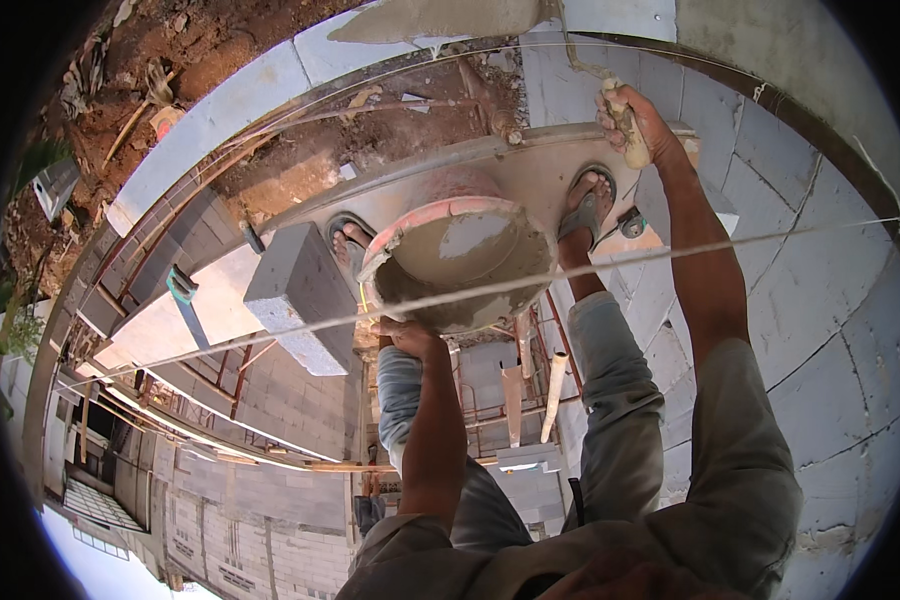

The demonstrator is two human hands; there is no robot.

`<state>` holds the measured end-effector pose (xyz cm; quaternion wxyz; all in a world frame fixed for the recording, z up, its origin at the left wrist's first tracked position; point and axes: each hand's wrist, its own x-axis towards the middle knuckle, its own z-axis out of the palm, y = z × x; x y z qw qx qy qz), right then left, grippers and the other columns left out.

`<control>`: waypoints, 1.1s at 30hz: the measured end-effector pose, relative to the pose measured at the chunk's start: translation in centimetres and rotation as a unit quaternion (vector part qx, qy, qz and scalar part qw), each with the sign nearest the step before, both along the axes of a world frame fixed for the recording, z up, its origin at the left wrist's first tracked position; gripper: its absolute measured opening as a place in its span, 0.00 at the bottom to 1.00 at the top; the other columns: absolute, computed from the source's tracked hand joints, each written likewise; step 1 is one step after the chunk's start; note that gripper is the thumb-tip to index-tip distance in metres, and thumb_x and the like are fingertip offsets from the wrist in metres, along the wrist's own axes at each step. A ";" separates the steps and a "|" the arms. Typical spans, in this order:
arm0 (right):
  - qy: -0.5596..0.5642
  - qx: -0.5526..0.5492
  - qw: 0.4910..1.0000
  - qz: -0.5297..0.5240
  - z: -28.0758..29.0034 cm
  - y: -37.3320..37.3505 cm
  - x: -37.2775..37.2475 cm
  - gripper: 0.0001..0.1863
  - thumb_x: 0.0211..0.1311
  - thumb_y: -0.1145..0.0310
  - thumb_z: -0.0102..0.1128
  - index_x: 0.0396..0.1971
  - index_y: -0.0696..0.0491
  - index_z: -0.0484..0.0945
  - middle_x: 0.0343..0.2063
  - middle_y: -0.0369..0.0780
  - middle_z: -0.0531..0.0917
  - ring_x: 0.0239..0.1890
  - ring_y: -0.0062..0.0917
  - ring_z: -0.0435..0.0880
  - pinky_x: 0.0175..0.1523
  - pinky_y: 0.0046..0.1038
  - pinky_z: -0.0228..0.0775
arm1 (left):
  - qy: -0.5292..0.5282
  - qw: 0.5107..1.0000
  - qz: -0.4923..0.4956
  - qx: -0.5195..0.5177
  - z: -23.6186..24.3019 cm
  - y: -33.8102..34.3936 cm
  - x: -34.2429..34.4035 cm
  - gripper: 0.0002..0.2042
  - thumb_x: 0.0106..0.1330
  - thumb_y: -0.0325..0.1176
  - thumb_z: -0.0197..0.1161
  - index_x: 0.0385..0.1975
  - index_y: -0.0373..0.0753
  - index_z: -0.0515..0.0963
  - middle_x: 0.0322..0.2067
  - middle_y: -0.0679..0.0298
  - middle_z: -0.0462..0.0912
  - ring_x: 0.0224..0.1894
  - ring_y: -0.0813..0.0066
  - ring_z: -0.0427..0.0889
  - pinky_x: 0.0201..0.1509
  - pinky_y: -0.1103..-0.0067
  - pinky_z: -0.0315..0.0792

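My left hand (410,337) grips the near left side of a reddish bucket (462,184), its fingers partly hidden against it. Wet grey mortar (420,280) lines the inside of the bucket. Stretched out ahead to the right, my right hand (638,122) is closed around the pale, mortar-smeared handle of a trowel (630,145). The trowel's thin metal neck runs up to the top edge of the view, and most of its blade lies out of sight. Near that end, wet mortar (410,22) is spread on top of the pale block course (260,92).
I stand on a plank (525,165) with scaffold bars and a drop below. Left lie a grey block (305,295) and a green-handled handsaw (190,305). By my right foot sits a tape measure (631,222). A taut string (610,262) crosses the view; a block wall (800,200) rises right.
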<state>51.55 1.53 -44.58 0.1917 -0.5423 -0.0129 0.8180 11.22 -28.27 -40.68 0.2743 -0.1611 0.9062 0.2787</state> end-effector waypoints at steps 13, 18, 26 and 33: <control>-0.204 0.094 0.964 0.142 2.4 -3.5 -0.1 0.14 0.60 0.56 0.59 0.35 0.52 0.74 0.22 0.33 0.75 0.17 0.18 0.73 0.22 0.22 0.67 | 0.017 1.000 0.016 -0.001 0.8 1.5 1.1 0.38 0.74 0.62 0.32 0.62 0.29 0.67 0.54 0.46 0.76 0.50 0.55 0.78 0.57 0.67 0.76; -0.580 0.351 0.557 0.481 0.7 -6.5 -4.4 0.20 0.56 0.62 0.64 0.50 0.47 0.77 0.35 0.38 0.83 0.35 0.32 0.83 0.41 0.34 0.74 | 0.013 0.999 -0.018 -0.039 0.6 1.3 0.8 0.40 0.74 0.62 0.29 0.61 0.29 0.69 0.57 0.45 0.74 0.53 0.53 0.77 0.59 0.67 0.75; -0.672 0.324 0.400 0.531 -4.9 -0.7 -0.2 0.23 0.58 0.58 0.63 0.55 0.40 0.75 0.45 0.37 0.80 0.52 0.33 0.78 0.57 0.47 0.65 | 0.034 0.993 -0.075 -0.087 -1.3 -1.1 -0.2 0.39 0.74 0.63 0.32 0.60 0.29 0.70 0.55 0.46 0.77 0.51 0.53 0.78 0.55 0.67 0.76; -0.701 0.298 0.544 0.352 -0.8 1.7 5.5 0.20 0.59 0.56 0.61 0.48 0.49 0.75 0.34 0.46 0.81 0.39 0.47 0.81 0.45 0.44 0.73 | 0.023 1.000 0.011 0.011 -0.3 0.5 0.7 0.37 0.75 0.62 0.30 0.61 0.33 0.71 0.57 0.49 0.75 0.52 0.54 0.77 0.58 0.67 0.75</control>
